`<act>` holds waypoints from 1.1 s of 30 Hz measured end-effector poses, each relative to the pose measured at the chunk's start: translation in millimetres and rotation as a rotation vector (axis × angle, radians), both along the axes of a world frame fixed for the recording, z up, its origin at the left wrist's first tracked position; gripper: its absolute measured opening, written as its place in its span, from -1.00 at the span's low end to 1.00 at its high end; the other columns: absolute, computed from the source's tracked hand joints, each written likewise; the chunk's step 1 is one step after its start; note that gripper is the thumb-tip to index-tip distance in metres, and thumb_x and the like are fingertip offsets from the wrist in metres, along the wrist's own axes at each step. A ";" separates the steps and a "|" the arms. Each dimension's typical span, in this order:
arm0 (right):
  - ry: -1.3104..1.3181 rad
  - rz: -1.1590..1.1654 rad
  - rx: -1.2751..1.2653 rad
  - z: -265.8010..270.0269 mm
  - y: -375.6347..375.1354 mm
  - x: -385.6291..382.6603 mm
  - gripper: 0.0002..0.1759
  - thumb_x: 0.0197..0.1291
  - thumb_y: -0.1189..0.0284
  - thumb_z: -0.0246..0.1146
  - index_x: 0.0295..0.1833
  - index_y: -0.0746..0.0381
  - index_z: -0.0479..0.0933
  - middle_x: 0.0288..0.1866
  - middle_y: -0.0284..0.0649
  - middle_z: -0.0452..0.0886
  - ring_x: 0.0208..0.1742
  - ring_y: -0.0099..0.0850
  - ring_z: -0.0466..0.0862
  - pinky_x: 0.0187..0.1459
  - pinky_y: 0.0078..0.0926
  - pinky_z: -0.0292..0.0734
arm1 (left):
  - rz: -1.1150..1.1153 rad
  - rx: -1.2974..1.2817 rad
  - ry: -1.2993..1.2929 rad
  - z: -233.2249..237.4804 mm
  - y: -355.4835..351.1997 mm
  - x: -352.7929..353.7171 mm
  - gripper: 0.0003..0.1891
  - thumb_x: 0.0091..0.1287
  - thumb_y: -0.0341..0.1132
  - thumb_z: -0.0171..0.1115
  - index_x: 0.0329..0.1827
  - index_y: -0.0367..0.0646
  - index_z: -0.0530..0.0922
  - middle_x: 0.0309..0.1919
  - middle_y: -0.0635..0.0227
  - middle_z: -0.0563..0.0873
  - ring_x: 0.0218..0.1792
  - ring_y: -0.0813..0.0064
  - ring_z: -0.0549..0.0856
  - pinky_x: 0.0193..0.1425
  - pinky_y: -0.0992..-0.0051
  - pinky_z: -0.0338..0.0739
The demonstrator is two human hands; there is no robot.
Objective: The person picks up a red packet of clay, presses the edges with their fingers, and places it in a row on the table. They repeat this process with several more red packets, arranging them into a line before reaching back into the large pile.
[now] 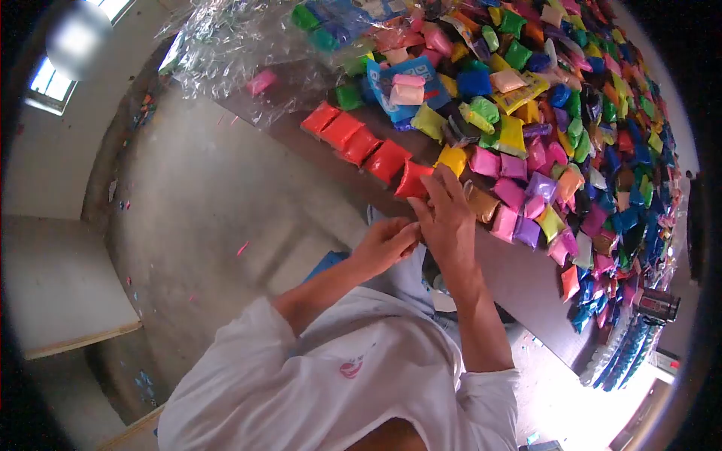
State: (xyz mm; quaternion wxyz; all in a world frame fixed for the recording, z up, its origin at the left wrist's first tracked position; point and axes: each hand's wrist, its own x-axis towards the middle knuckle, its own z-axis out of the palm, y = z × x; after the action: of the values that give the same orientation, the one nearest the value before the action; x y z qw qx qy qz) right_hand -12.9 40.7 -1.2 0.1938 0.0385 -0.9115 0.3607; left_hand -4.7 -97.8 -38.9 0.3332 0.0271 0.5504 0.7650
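A row of several red sealed packets (362,145) lies along the near edge of the dark table, the packets end to end. My right hand (449,214) is at the near end of this row, thumb and fingers closed on the last red packet (412,180). Just below and to the left, my left hand (385,245) is held off the table edge with its fingers curled together. Whatever it may pinch is too small or hidden to make out. A yellow packet (452,158) and a brown packet (481,202) lie beside my right hand.
A big heap of colourful packets (556,150) covers much of the table (526,279). Clear plastic wrapping (241,52) and a pink packet (262,82) lie at the far left. A dark can (657,305) stands at the right. Scraps dot the concrete floor (203,195).
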 end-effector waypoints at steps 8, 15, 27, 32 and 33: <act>0.068 0.053 0.067 -14.4 -0.5 -22.1 -0.65 -0.09 0.40 0.36 -0.15 0.25 0.47 -0.04 -0.05 0.50 -0.16 -0.04 0.59 -0.24 -0.26 0.58 | -0.039 -0.071 0.050 -5.6 0.7 5.7 -0.66 0.36 -0.16 0.04 -0.54 -0.16 0.45 -0.67 0.52 0.43 -0.64 0.75 0.33 -0.61 0.68 0.13; 0.025 0.040 -0.070 -1.9 -1.3 -13.8 -0.69 -0.08 0.44 0.36 -0.20 0.25 0.46 -0.10 -0.12 0.53 -0.23 -0.11 0.61 -0.29 -0.28 0.57 | -0.085 0.027 0.019 -10.3 4.7 15.3 -0.72 0.35 -0.16 0.08 -0.47 -0.13 0.43 -0.63 0.53 0.42 -0.62 0.74 0.34 -0.62 0.68 0.16; 0.248 -0.241 -0.011 15.3 61.1 67.9 -0.85 -0.08 0.56 0.32 -0.32 0.24 0.53 -0.33 -0.19 0.59 -0.33 -0.24 0.61 -0.30 -0.39 0.55 | -0.181 -0.181 0.206 37.1 32.0 8.1 -0.69 0.38 -0.20 0.02 -0.52 -0.15 0.39 -0.68 0.54 0.37 -0.61 0.77 0.31 -0.56 0.67 0.16; 0.211 -0.272 0.004 11.7 83.0 85.6 -0.86 -0.08 0.56 0.32 -0.34 0.25 0.53 -0.33 -0.20 0.59 -0.33 -0.23 0.61 -0.31 -0.37 0.55 | -0.188 -0.221 0.427 47.4 64.8 -4.7 -0.66 0.37 -0.22 0.02 -0.57 -0.18 0.38 -0.67 0.52 0.40 -0.61 0.77 0.34 -0.55 0.66 0.19; 0.200 -0.272 0.006 12.0 86.0 86.8 -0.87 -0.08 0.56 0.32 -0.35 0.26 0.53 -0.33 -0.20 0.59 -0.33 -0.22 0.61 -0.31 -0.36 0.55 | -0.194 -0.219 0.432 48.0 72.6 -6.5 -0.66 0.37 -0.22 0.02 -0.57 -0.18 0.38 -0.67 0.52 0.40 -0.61 0.77 0.34 -0.55 0.66 0.19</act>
State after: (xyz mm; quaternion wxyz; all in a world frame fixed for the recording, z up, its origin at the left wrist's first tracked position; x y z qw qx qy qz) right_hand 73.9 126.6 10.8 0.3306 -0.0489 -0.8856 0.3226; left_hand -11.2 -25.2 9.1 0.2808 0.2062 0.6834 0.6416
